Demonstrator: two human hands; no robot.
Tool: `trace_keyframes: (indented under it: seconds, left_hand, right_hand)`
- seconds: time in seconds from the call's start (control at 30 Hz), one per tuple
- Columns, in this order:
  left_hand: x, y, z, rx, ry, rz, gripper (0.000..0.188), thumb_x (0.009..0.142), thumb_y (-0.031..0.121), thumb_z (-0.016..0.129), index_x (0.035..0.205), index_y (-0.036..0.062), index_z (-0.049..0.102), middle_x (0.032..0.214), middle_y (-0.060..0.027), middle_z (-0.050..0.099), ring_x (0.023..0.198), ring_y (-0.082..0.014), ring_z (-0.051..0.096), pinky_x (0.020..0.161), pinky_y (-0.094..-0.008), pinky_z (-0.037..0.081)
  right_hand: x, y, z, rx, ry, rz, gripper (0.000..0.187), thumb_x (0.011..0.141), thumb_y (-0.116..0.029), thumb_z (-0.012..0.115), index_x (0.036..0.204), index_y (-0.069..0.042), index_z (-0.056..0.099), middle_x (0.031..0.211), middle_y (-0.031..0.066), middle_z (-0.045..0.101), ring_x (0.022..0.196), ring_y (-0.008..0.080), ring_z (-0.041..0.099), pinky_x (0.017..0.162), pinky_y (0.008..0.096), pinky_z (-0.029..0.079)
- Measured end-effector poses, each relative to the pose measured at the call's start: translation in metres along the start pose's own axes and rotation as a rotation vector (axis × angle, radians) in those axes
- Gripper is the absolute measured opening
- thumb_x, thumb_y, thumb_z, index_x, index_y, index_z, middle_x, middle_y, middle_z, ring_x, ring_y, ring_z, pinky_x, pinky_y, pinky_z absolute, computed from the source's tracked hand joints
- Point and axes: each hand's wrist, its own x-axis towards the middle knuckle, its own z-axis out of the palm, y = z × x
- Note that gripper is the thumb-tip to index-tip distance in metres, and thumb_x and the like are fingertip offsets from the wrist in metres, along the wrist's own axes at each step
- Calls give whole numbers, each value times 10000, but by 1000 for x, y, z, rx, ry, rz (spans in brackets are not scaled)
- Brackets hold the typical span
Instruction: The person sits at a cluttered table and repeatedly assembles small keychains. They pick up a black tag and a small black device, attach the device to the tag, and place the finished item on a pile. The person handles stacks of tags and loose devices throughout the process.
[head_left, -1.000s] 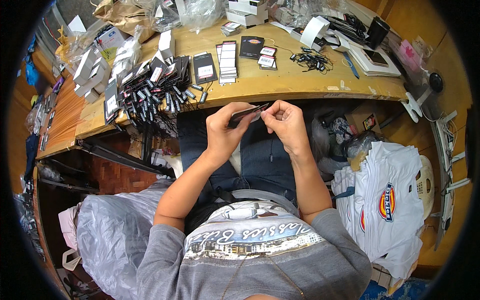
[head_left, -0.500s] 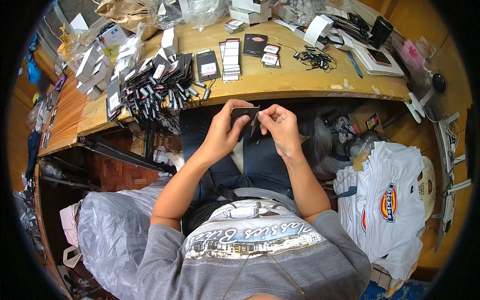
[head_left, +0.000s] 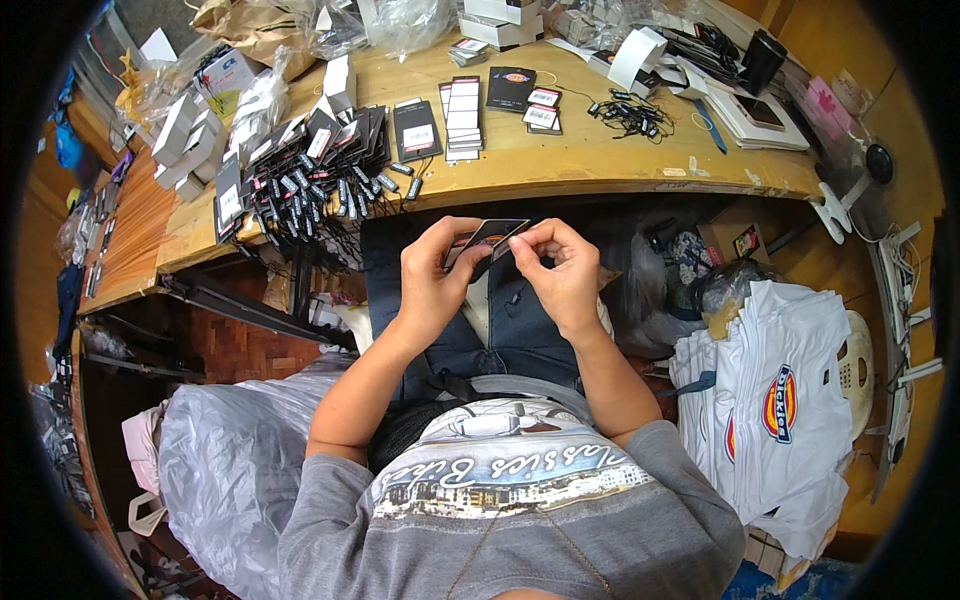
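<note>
Head view: left hand (head_left: pixel 432 285) and right hand (head_left: pixel 562 272) pinching one dark hang tag (head_left: pixel 487 238) below desk's near edge (head_left: pixel 560 185); strung tags (head_left: pixel 300 170) heaped at left edge, unstrung stack (head_left: pixel 463 104) waiting mid-desk.

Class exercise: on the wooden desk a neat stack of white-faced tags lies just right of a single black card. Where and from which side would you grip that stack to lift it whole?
Grip the stack of tags across its two long sides, coming from above. It is narrow and lies flat on the desk, and there are gaps beside it: the black card on its left, bare wood on its right. Both hands are occupied.
</note>
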Motion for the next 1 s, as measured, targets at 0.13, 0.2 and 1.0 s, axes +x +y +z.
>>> trace_keyframes:
  seconds: [0.13,0.2,1.0]
  left_hand:
    - [3,11,-1,140,-53,250,217,657,-76,561,863,-13,546,705,-104,539,575,-170,525,529,-230,416]
    - [0,17,0,203,-72,295,228,657,-84,550,872,-10,551,704,-107,534,572,-193,522,520,-239,414]
    - [-2,19,-8,-144,-20,58,124,698,-51,546,812,-24,586,780,-91,570,690,-129,537,587,-204,418]
  right_hand:
    - [-2,-5,2,62,43,21,70,697,9,580,664,6,518,595,-2,523,530,27,455,491,166,376]
    - [-3,-2,7,66,82,-14,72,696,16,578,665,5,514,602,-3,524,531,27,454,491,163,376]
    - [-7,-18,9,-198,16,-308,116,648,48,592,648,4,485,573,52,484,483,86,456,449,201,373]
